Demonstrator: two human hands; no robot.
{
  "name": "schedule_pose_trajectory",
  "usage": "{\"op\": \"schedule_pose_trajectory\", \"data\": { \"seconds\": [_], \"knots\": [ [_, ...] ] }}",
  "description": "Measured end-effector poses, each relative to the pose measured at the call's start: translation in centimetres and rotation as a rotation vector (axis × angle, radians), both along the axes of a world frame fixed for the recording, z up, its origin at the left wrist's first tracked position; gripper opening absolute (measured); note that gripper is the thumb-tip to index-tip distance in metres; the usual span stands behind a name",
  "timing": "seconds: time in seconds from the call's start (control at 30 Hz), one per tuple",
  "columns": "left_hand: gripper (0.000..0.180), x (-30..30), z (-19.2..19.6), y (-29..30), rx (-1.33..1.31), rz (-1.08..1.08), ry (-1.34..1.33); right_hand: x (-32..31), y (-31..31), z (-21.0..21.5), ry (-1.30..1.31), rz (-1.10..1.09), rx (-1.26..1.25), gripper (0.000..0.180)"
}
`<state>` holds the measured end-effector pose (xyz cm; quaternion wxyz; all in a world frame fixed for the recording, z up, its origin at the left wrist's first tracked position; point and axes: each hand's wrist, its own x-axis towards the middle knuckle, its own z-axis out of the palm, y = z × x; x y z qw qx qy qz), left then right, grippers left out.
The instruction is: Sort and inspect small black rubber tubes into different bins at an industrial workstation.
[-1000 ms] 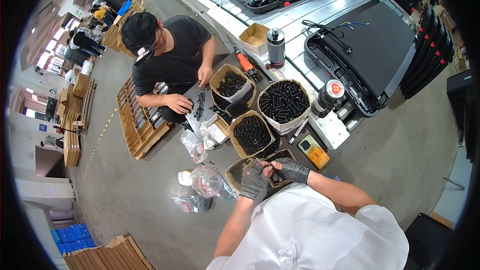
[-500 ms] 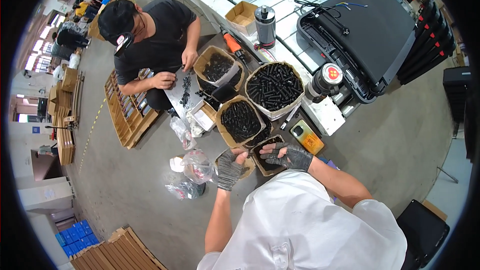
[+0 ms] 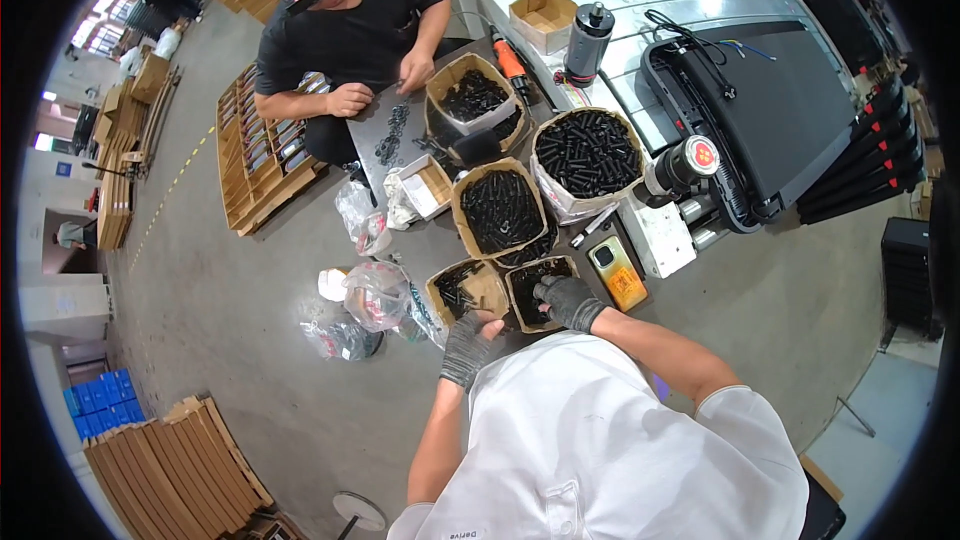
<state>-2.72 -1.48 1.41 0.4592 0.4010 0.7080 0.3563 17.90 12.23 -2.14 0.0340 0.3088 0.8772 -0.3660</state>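
Note:
My left hand [image 3: 468,348], in a grey fingerless glove, is at the near rim of a cardboard box [image 3: 489,286] with a few dark parts in it. Its thumb and fingertips are pressed together; anything between them is too small to make out. My right hand [image 3: 572,304], gloved alike, reaches into the neighbouring cardboard box [image 3: 571,266] of small dark parts, its fingertips hidden inside. Just beyond stands a box [image 3: 456,202] heaped with thin black pieces. A larger box [image 3: 542,190] to its right holds many short black rods.
Across the bench a person [image 3: 350,25] handles small dark rings [image 3: 393,130]. A yellow-orange phone [image 3: 618,273], a marker [image 3: 594,227] and an orange power tool [image 3: 510,62] lie around the boxes. Motors [image 3: 589,45] and a black machine frame [image 3: 750,110] rest on the metal table. Plastic bags [image 3: 378,295] are at left.
My right hand has lowered from above the near-right box into it. My left hand has moved slightly down beside its box. The whole view has shifted, with the boxes now more exposed.

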Motion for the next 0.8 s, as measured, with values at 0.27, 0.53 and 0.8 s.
{"op": "schedule_pose_trajectory", "data": {
  "seconds": [0.27, 0.53, 0.8],
  "knots": [
    [0.023, 0.5, -1.5, -1.3, 0.018, 0.128, -0.216, -1.2, -0.6, -2.9, -0.102, 0.129, 0.104, 0.023],
    [0.017, 0.7, -4.1, 0.5, 0.138, 0.129, -0.207, -0.5, 0.7, -2.5, 0.295, -0.299, -0.523, 0.017],
    [0.03, 2.4, -1.3, 3.2, 0.082, 0.05, -0.322, 1.3, 0.7, 1.6, 0.576, -0.397, -0.867, 0.025]
  ]
}}
